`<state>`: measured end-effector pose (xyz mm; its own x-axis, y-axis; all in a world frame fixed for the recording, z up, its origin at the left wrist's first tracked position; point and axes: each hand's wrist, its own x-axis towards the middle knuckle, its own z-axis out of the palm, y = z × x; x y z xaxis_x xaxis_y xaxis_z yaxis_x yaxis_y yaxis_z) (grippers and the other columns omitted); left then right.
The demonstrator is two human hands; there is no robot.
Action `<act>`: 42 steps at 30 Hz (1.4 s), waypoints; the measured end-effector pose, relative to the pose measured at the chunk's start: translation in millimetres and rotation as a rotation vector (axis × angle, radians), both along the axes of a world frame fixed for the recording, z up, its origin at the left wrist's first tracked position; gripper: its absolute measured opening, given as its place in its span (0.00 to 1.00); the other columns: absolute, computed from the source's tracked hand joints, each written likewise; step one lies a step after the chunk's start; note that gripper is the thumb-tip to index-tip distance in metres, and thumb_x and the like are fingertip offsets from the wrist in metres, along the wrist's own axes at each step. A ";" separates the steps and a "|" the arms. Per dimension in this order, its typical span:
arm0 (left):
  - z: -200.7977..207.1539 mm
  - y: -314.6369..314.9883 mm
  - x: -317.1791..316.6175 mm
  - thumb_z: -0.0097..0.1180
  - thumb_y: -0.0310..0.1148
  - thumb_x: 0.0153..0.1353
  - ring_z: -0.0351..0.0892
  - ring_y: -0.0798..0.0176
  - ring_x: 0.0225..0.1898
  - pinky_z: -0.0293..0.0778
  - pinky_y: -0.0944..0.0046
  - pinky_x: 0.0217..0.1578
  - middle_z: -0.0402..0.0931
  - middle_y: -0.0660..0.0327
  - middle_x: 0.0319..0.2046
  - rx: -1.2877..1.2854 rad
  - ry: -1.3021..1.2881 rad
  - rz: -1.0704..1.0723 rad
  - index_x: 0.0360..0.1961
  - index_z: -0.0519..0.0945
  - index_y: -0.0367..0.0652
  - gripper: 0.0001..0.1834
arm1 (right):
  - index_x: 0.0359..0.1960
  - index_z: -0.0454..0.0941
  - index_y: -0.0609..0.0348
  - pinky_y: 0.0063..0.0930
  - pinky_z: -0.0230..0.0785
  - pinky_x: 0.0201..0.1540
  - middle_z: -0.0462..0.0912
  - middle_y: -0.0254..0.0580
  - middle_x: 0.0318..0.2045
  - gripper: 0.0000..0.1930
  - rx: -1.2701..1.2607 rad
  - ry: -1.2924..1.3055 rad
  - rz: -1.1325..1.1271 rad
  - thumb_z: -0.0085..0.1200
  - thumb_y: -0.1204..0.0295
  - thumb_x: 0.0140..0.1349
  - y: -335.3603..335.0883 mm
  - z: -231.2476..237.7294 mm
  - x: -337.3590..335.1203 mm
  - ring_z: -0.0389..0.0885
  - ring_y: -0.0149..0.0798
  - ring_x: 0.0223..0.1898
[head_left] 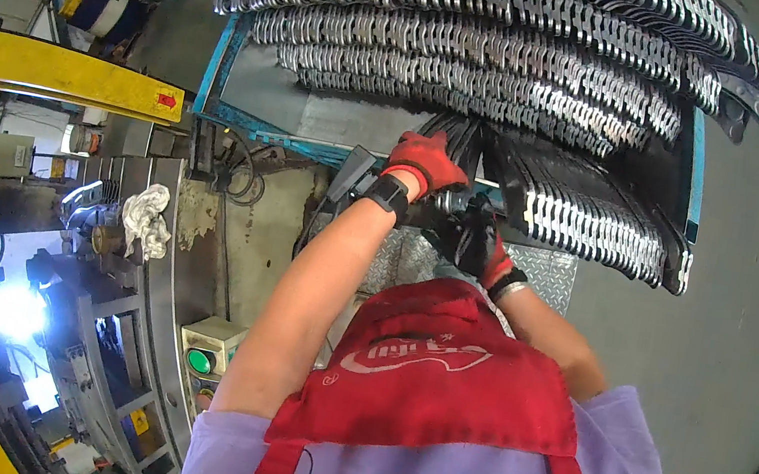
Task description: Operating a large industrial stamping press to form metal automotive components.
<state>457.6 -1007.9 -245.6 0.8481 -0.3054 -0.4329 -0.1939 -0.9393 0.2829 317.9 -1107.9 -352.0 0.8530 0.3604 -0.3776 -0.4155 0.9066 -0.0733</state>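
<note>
Dark, thin, curved metal plates (461, 135) bunched at the near edge of a blue-framed grey metal rack (344, 121), with two gloved hands beside them.
The red-gloved left hand (426, 160) bends over the bunch's left side, and the black-and-red-gloved right hand (478, 244) curls just nearer the person; whether either grips a plate, I cannot tell. A leaning row of silvery-edged plates (590, 223) reaches the rack's near right corner; tiered rows of scalloped plates (474, 49) line its far edge.

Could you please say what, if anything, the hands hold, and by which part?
The left hand and right hand are by dark metal parts; whether either holds one cannot be told.
</note>
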 end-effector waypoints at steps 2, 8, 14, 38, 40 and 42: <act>1.6 -0.7 0.2 0.62 0.54 0.36 0.65 0.41 0.50 0.65 0.53 0.51 0.71 0.45 0.46 0.006 0.015 0.007 0.54 0.66 0.39 0.45 | 0.46 0.72 0.57 0.49 0.61 0.54 0.76 0.45 0.44 0.29 0.044 -0.061 -0.113 0.37 0.45 0.59 8.4 11.4 29.4 0.74 0.47 0.44; 13.2 17.5 -15.1 0.60 0.53 0.37 0.70 0.41 0.48 0.68 0.54 0.49 0.66 0.37 0.46 -0.076 -0.056 0.027 0.55 0.67 0.45 0.42 | 0.41 0.72 0.61 0.43 0.66 0.47 0.76 0.43 0.37 0.27 0.025 -0.409 0.021 0.40 0.46 0.59 13.2 -36.8 51.4 0.75 0.44 0.41; 53.7 93.2 -64.5 0.60 0.50 0.42 0.67 0.39 0.50 0.65 0.53 0.51 0.65 0.37 0.49 -0.364 0.056 0.248 0.60 0.60 0.51 0.43 | 0.40 0.73 0.51 0.35 0.68 0.33 0.77 0.37 0.28 0.21 -0.253 0.079 0.205 0.44 0.47 0.58 36.2 38.8 35.3 0.75 0.41 0.28; 84.8 279.2 -416.0 0.55 0.25 0.49 0.57 0.61 0.61 0.58 0.62 0.58 0.59 0.58 0.60 -1.605 -0.444 1.391 0.61 0.58 0.40 0.35 | 0.52 0.68 0.63 0.26 0.62 0.53 0.73 0.40 0.49 0.19 -0.373 -0.624 1.090 0.41 0.65 0.63 278.4 136.6 2.4 0.70 0.32 0.51; 73.6 314.3 -445.9 0.57 0.30 0.50 0.60 0.61 0.60 0.60 0.60 0.57 0.60 0.57 0.59 -1.635 -0.568 1.463 0.61 0.58 0.38 0.36 | 0.52 0.68 0.63 0.26 0.65 0.52 0.73 0.40 0.49 0.19 -0.121 -0.560 1.149 0.41 0.65 0.64 337.8 144.4 -22.3 0.72 0.32 0.49; 60.6 349.8 -483.2 0.58 0.35 0.51 0.60 0.60 0.60 0.60 0.61 0.57 0.61 0.56 0.58 -1.444 -0.612 1.586 0.60 0.59 0.38 0.36 | 0.55 0.65 0.63 0.31 0.62 0.56 0.71 0.40 0.52 0.20 -0.103 -0.584 1.222 0.38 0.65 0.65 385.2 139.7 -44.5 0.69 0.35 0.53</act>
